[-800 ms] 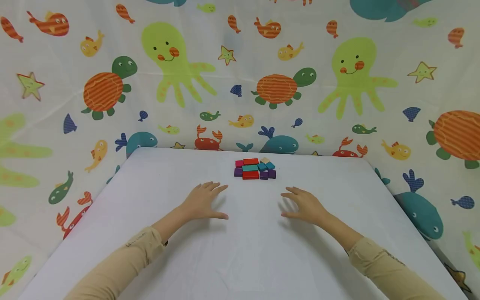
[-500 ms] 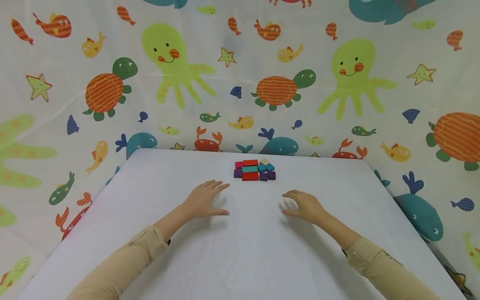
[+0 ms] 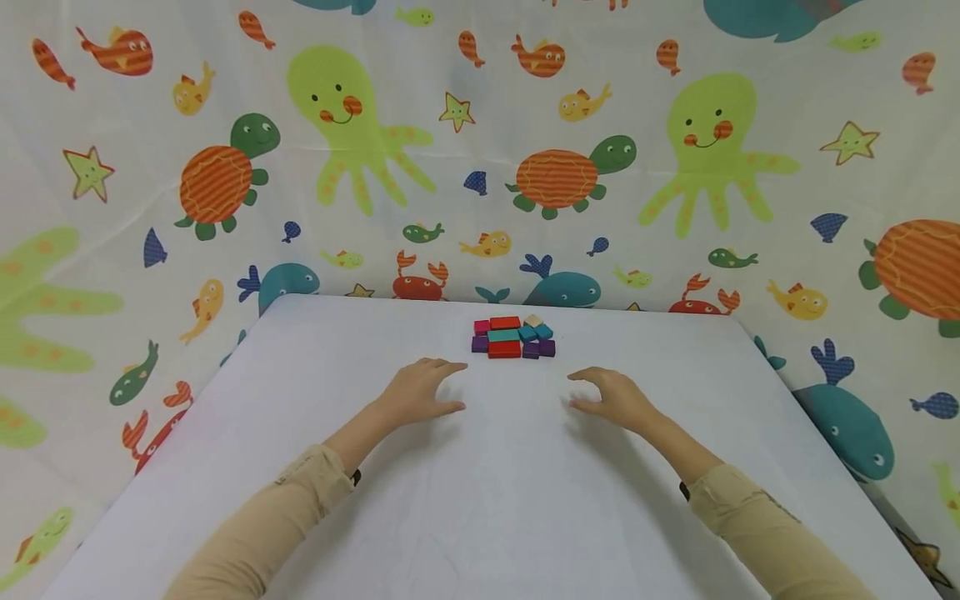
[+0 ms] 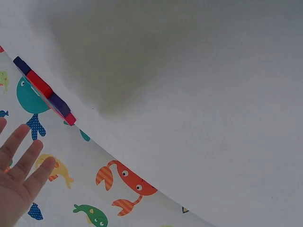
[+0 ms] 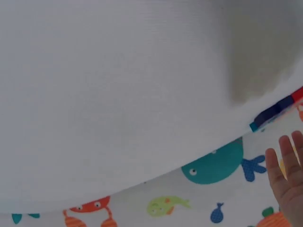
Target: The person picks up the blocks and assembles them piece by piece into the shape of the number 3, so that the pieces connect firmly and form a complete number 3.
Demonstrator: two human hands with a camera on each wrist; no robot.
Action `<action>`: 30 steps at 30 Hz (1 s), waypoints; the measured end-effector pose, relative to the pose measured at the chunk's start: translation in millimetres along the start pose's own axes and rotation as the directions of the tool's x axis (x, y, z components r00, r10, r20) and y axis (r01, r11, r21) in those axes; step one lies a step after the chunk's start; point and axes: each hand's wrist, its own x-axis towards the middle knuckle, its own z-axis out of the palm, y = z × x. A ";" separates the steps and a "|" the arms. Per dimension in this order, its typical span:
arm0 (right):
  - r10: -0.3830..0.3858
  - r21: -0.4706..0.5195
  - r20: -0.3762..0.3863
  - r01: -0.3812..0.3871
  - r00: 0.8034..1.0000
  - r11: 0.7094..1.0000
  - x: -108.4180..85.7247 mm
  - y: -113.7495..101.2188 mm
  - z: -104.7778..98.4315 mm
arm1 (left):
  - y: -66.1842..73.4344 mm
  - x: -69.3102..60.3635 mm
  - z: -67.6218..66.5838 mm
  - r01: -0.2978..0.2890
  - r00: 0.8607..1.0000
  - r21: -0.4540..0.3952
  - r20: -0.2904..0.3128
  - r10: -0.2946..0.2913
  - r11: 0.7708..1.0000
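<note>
A cluster of small coloured blocks lies together near the far edge of the white table point(image 3: 480, 500). In it are a long teal block point(image 3: 503, 336), a red block point(image 3: 504, 350) in front, another red block point(image 3: 505, 322) behind, purple blocks at both sides, a pink block point(image 3: 482, 327) and a cream block point(image 3: 532, 320). My left hand point(image 3: 416, 392) hovers in front and left of the cluster, fingers spread and holding nothing. Opposite it, in front and to the right, my right hand point(image 3: 617, 397) hovers with relaxed fingers and nothing in it. Neither hand touches a block.
Behind the table hangs a cloth point(image 3: 420, 175) printed with sea animals. It also runs down along the left and right sides of the table. Both forearms, in beige sleeves point(image 3: 262, 525), reach over the tabletop from the near side.
Both hands have moved slightly forward, closer to the blocks, and the left hand also a little to the right. The blocks keep their arrangement.
</note>
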 end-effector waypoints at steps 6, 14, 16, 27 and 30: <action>0.001 -0.003 -0.015 -0.001 1.000 1.000 11.3 -2.8 -3.7 | -0.6 6.8 3.4 -0.009 0.999 -0.044 -0.054 0.006 0.999; -0.034 -0.032 -0.050 0.032 0.998 0.999 25.1 -7.6 -1.0 | -0.1 16.4 9.5 -0.045 0.990 -0.078 -0.134 0.034 0.996; -0.030 -0.034 -0.057 0.028 0.998 0.999 28.4 -8.5 -0.2 | 0.5 19.0 10.4 -0.040 0.989 -0.088 -0.144 0.027 0.995; -0.013 -0.039 -0.175 0.006 0.985 0.999 45.1 -1.3 6.3 | 0.2 44.1 18.4 -0.068 0.970 -0.100 -0.241 0.043 0.993; 0.003 -0.045 -0.181 -0.011 0.983 0.999 48.9 0.0 6.5 | 0.0 50.7 19.3 -0.063 0.968 -0.115 -0.248 0.033 0.991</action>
